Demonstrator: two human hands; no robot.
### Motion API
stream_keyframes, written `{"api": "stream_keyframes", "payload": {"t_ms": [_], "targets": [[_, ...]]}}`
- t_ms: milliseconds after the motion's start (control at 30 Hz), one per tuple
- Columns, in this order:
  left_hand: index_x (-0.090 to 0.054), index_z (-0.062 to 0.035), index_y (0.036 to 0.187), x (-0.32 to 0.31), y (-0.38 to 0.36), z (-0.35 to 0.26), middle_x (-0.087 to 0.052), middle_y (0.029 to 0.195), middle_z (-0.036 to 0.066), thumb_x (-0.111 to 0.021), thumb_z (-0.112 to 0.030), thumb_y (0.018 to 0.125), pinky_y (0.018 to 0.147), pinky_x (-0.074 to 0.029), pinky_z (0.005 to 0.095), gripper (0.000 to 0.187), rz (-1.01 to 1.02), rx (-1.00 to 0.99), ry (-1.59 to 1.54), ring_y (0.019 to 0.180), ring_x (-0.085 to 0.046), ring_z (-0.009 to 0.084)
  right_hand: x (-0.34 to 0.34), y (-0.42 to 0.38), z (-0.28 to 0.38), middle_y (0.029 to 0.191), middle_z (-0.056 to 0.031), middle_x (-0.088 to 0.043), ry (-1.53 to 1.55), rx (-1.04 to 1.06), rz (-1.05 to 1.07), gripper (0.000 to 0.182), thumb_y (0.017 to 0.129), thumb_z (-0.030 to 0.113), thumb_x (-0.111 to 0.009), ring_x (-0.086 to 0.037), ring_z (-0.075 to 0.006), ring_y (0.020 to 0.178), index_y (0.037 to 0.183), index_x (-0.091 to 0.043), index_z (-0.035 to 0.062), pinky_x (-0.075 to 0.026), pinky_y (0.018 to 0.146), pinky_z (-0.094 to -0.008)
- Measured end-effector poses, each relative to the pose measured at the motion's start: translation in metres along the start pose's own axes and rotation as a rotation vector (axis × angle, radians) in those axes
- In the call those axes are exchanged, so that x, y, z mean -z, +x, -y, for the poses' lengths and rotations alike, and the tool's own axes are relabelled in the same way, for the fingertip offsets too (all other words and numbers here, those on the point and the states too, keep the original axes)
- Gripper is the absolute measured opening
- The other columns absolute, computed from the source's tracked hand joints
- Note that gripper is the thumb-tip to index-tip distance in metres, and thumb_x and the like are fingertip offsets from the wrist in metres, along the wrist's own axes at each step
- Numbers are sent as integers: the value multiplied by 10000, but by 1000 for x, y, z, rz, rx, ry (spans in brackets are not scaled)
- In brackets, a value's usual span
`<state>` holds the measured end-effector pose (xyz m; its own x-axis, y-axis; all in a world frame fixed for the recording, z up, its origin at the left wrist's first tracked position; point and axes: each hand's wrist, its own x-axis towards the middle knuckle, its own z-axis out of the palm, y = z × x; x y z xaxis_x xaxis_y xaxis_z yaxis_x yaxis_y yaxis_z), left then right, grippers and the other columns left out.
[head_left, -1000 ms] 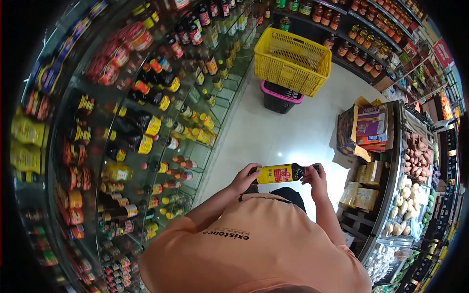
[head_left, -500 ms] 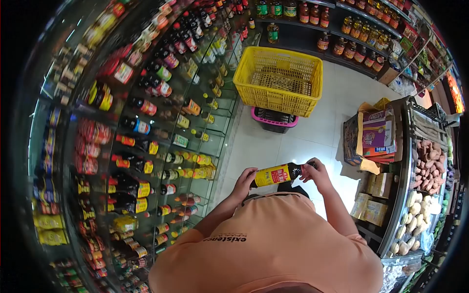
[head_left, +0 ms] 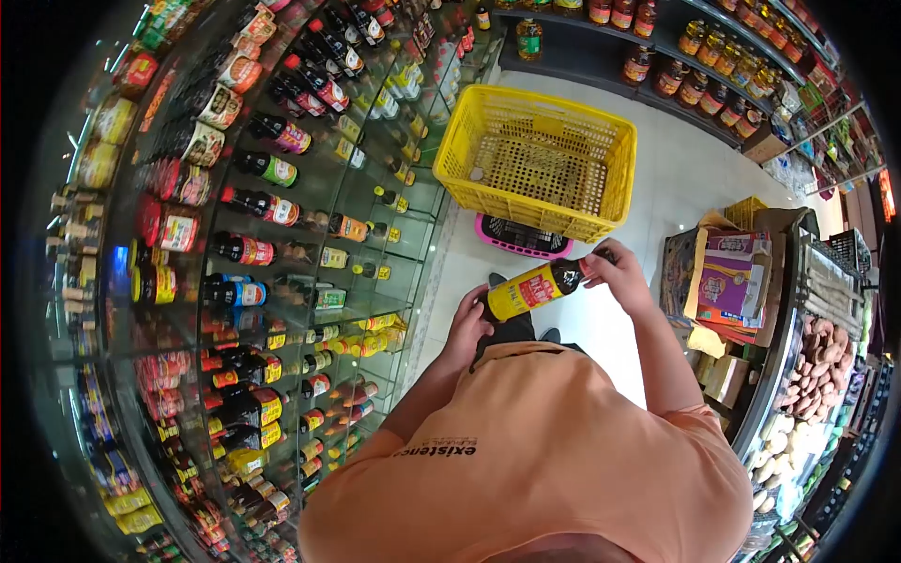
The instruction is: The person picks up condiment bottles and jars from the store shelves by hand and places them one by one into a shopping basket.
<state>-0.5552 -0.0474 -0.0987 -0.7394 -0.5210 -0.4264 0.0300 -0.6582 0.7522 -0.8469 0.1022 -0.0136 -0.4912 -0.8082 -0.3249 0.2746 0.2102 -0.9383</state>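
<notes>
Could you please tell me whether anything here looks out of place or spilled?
The yellow crate looks slightly odd: it seems stacked on a smaller pink-rimmed basket, out in the walkway. The bottle tilts between the left hand and right hand, but no spill shows.

Your view bright mid-picture, dim toward edges. Light apparently from above: floor (head_left: 603,345) just below your right fingers (head_left: 599,267) burns to white glare, tile detail lost. Bottle (head_left: 535,289) between your two hands' fingers fairly sharp, label colours vivid, small print too soft for you to read. Beyond fingers, basket (head_left: 530,211) evenly lit. Left of fingers, glass shelves (head_left: 427,208) darker, streaked with reflections; goods (head_left: 114,120) at far left smeared. Wide lens bends shelving into arcs around you; corners fall to black.
</notes>
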Motion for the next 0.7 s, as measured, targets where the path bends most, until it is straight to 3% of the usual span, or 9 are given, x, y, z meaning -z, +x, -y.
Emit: {"api": "stream_keyframes", "payload": {"t_ms": [133, 200, 267, 300, 333, 433, 533, 667, 700], "targets": [[-397, -75, 1448, 26, 76, -23, -649, 1237, 109, -533, -249, 981, 740, -478, 261, 516, -26, 160, 69, 916, -671, 171, 5, 64, 35, 815, -90, -685, -204, 123, -135, 212, 894, 166, -670, -676, -170, 737, 940, -607, -32, -555, 663, -290], [-440, -69, 1404, 65, 110, -30, -690, 1171, 88, -586, -285, 945, 770, -481, 279, 527, -62, 184, 125, 912, -674, 172, 15, 97, 46, 749, -90, -671, -350, 136, -181, 256, 859, 201, -707, -670, -158, 726, 924, -620, -31, -529, 650, -297], [-491, -86, 1356, 109, 131, -32, -699, 1142, 83, -579, -282, 948, 782, -476, 301, 461, -194, 179, 245, 905, -668, 171, 25, 130, 56, 735, -121, -668, -733, 135, -344, 302, 833, 235, -728, -667, -157, 722, 942, -620, -25, -506, 636, -318], [-501, -95, 1348, 133, 136, -30, -694, 1145, 93, -575, -302, 946, 786, -477, 312, 457, -256, 191, 297, 899, -664, 176, 28, 144, 60, 768, -166, -676, -759, 139, -375, 355, 830, 298, -735, -683, -236, 722, 974, -625, -7, -505, 643, -374], [-511, -104, 1339, 157, 137, -26, -688, 1148, 103, -571, -321, 944, 789, -477, 324, 454, -321, 204, 349, 894, -659, 182, 32, 158, 61, 768, -166, -676, -765, 131, -365, 355, 830, 298, -735, -683, -236, 722, 974, -625, -7, -505, 643, -374], [-560, -100, 1265, 222, 125, 0, -698, 1095, 71, -586, -332, 937, 771, -473, 332, 402, -496, 305, 427, 871, -662, 178, 51, 205, 45, 829, -223, -682, -996, 92, -411, 399, 848, 380, -702, -663, -422, 821, 981, -616, 14, -513, 706, -468], [-571, -93, 1257, 262, 84, 28, -695, 1061, 62, -600, -358, 925, 734, -483, 344, 426, -592, 406, 429, 858, -667, 189, 64, 249, 16, 836, -207, -695, -1159, 35, -367, 366, 842, 365, -710, -674, -397, 770, 973, -615, 37, -529, 691, -466], [-582, -103, 1246, 285, 21, 92, -700, 1008, 63, -601, -359, 928, 680, -493, 358, 408, -853, 537, 297, 826, -675, 194, 88, 297, -44, 883, -217, -701, -1277, -90, -206, 353, 844, 365, -685, -677, -422, 857, 1031, -586, 83, -538, 748, -501], [-582, -110, 1249, 264, 7, 93, -701, 998, 65, -605, -346, 932, 673, -497, 364, 396, -909, 538, 256, 811, -674, 195, 100, 308, -67, 910, -230, -699, -1284, -99, -160, 357, 853, 366, -670, -673, -428, 882, 1053, -579, 85, -533, 770, -515]]}}
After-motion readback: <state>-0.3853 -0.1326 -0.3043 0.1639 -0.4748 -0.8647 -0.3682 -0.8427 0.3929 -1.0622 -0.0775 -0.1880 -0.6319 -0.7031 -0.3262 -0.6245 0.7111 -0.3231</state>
